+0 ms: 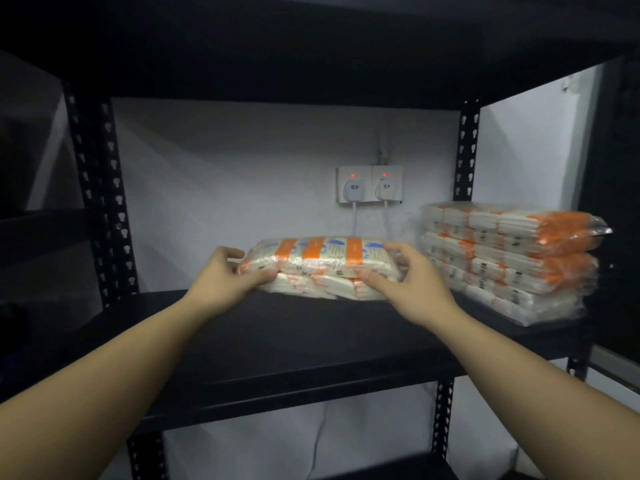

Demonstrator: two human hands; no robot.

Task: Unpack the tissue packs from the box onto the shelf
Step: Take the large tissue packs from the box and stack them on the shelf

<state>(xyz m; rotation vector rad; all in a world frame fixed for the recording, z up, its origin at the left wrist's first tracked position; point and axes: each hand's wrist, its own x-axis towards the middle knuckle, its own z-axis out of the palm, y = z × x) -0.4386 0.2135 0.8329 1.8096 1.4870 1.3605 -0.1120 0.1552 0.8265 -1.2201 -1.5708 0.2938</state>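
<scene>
Both hands, left [227, 271] and right [403, 277], clamp the ends of a pack [322, 259], seemingly to square it on another pack lying on the shelf [311, 341], beside the stack [512, 261].

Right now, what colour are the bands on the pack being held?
Orange bands across a clear-wrapped white tissue pack; head view.

held pack [322, 268] on shelf [311, 344], stack [512, 261] right
</scene>
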